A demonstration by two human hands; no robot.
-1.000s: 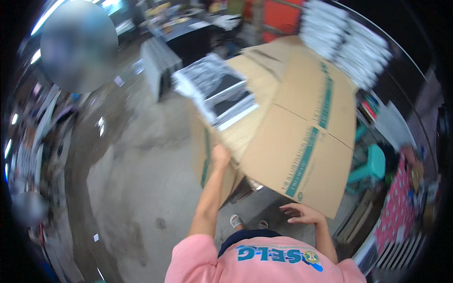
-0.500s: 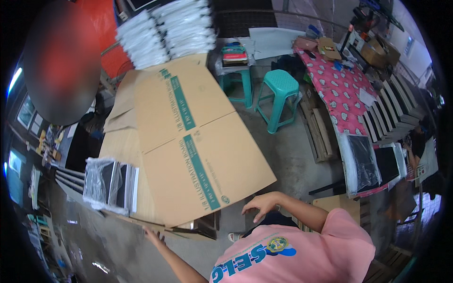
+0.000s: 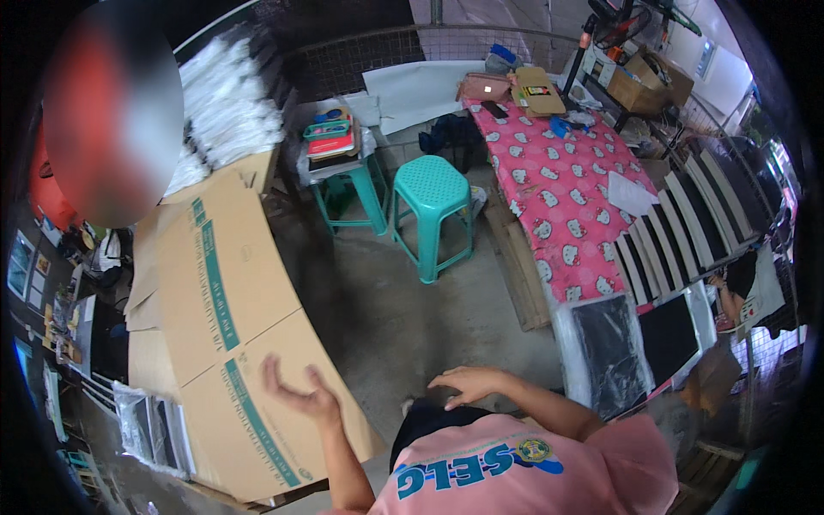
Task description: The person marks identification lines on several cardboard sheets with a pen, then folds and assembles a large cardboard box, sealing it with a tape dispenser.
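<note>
My left hand point(image 3: 300, 390) is raised over the near part of a large flat cardboard sheet point(image 3: 180, 313), its fingers spread and nothing in them. Whether it touches the sheet I cannot tell. Green printed bands run across the brown board, which lies on a table at the left. In front of my body, over the floor, my right hand point(image 3: 469, 383) hangs with loose, apart fingers and holds nothing. Plastic-wrapped dark panels point(image 3: 153, 429) stand at the table's near left edge.
A green plastic stool point(image 3: 432, 193) stands on the floor ahead; another stool bears books and a tray point(image 3: 326, 130). At right, a table with a pink patterned cover point(image 3: 562, 206) holds a row of dark boards point(image 3: 687, 223) and wrapped panels point(image 3: 605, 352). White wrapped stacks point(image 3: 227, 112) rise far left.
My view has turned to the right. My left hand has left the table's near edge and come up over the cardboard. The right hand stays free in front of me.
</note>
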